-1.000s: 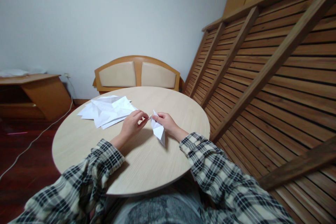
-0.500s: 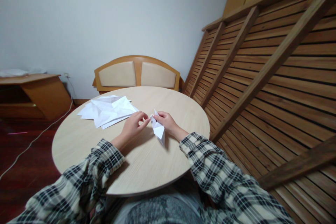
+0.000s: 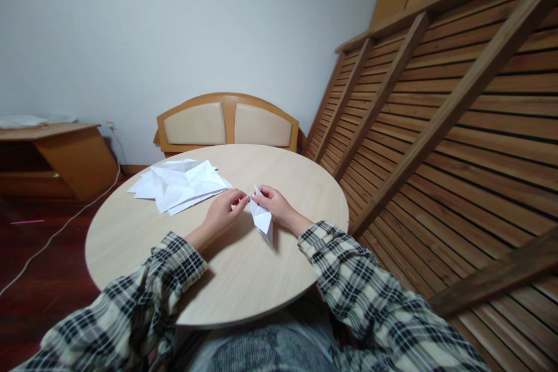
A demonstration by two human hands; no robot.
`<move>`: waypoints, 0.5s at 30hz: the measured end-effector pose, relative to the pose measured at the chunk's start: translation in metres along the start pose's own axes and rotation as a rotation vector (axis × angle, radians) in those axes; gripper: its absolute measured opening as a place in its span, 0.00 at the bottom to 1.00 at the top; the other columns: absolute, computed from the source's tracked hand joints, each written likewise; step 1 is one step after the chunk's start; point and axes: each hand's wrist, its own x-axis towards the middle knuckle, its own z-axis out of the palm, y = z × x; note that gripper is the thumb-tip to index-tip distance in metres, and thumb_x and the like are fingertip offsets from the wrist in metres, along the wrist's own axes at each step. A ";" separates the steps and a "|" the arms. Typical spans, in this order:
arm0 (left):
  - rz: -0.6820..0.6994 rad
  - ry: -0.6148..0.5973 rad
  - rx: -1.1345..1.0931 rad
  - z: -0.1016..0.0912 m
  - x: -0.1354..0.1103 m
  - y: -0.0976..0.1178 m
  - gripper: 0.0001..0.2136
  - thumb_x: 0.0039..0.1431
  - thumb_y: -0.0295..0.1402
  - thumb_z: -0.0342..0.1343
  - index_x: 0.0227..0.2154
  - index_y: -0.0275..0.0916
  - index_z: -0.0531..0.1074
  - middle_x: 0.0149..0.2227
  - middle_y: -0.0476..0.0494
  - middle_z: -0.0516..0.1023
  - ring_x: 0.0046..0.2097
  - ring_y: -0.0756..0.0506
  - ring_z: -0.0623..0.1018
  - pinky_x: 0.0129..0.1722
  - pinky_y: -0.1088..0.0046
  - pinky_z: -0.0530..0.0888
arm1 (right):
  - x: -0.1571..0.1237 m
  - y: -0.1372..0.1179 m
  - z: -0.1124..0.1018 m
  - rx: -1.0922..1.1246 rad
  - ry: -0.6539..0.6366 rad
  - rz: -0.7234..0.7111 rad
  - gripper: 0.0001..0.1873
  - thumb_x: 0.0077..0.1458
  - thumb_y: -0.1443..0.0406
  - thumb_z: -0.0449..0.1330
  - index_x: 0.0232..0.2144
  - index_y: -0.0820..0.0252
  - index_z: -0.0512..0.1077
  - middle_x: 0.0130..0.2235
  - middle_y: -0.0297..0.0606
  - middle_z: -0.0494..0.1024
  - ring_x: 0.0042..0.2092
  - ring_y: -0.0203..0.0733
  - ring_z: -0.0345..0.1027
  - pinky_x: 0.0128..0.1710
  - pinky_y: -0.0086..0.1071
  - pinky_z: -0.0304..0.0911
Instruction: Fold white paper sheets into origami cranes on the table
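Note:
A small folded piece of white paper [image 3: 262, 221], with pointed ends and sharp creases, is held just above the round table. My right hand [image 3: 274, 203] grips its upper part between thumb and fingers. From the other side, my left hand [image 3: 225, 209] pinches the paper's left edge near the top with thumb and fingertips. The fingertips of both hands nearly meet there. The paper's lower point hangs free toward me. Left of my hands lies a loose stack of creased white paper sheets [image 3: 183, 183].
The pale round table [image 3: 244, 279] reaches to my lap. Behind it stands a wooden headboard [image 3: 229, 122] with cream panels. A slatted wooden bed frame [image 3: 436, 145] leans along the right. At left are a wooden cabinet [image 3: 74, 157] and a white cable [image 3: 65, 225] on the floor.
The folded paper has turned slightly in my right hand, and its lower part has shifted a little to the left. Both hands have otherwise hardly moved.

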 end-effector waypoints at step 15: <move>0.021 -0.050 -0.059 -0.002 -0.001 0.006 0.11 0.64 0.35 0.50 0.27 0.38 0.71 0.28 0.48 0.73 0.31 0.47 0.71 0.32 0.70 0.67 | 0.001 -0.001 0.001 -0.081 0.016 -0.027 0.20 0.48 0.50 0.65 0.27 0.61 0.68 0.25 0.28 0.63 0.27 0.32 0.53 0.26 0.28 0.49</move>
